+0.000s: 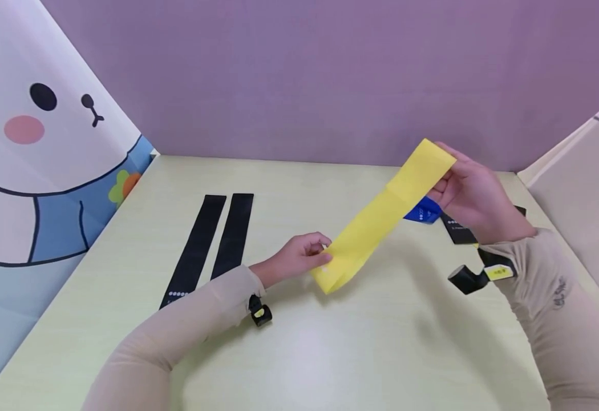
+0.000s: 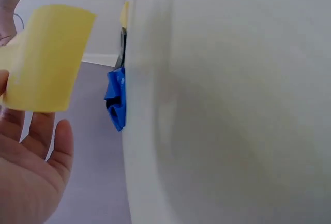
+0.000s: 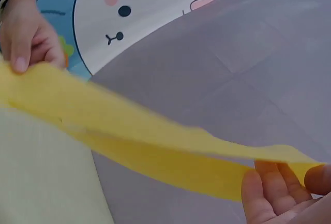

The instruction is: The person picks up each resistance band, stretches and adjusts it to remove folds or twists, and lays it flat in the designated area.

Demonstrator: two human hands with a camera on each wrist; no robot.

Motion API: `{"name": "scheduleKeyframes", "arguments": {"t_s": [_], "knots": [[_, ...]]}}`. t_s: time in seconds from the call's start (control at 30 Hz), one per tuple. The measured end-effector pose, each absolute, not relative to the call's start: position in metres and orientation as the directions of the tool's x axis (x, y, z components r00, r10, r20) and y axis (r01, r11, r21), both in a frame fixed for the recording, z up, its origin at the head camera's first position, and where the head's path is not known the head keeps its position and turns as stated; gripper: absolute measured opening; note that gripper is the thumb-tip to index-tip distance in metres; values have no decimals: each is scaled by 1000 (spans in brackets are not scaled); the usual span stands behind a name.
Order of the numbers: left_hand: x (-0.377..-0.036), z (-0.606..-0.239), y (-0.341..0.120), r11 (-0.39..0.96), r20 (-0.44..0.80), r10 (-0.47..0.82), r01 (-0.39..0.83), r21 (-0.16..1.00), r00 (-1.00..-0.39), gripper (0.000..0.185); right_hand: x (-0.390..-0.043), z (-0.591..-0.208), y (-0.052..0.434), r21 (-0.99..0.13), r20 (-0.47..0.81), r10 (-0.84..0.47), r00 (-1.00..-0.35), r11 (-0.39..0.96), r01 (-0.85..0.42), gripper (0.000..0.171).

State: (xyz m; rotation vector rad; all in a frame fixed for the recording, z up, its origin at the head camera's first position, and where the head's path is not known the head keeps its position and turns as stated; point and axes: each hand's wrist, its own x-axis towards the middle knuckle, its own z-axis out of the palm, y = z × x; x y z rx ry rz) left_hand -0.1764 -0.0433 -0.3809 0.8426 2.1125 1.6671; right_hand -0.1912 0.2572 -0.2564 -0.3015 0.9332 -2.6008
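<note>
A flat yellow resistance band (image 1: 381,214) hangs slantwise above the table, stretched out between both hands. My left hand (image 1: 299,257) pinches its lower, nearer end between thumb and fingers. Its upper, farther end is gripped by my right hand (image 1: 476,194), whose thumb is partly hidden. In the right wrist view the band (image 3: 139,118) shows two layers, like a loop, with the right hand's fingers (image 3: 274,188) at one end. The left wrist view shows the band's end (image 2: 51,58) curving over the left hand (image 2: 31,167).
Two black bands (image 1: 194,251) (image 1: 235,231) lie side by side on the table's left. Behind the right hand lie a crumpled blue band (image 1: 425,211) and a black band (image 1: 458,229). A purple wall (image 1: 299,80) bounds the table's back, with printed panels at both sides.
</note>
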Motion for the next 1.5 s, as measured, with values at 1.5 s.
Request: {"name": "scheduleKeyframes", "arguments": {"t_s": [1.5], "knots": [[-166, -384, -81, 383, -51, 734, 351, 855, -677, 25, -201, -217, 164, -864, 272, -219, -937, 373, -338, 33]]}}
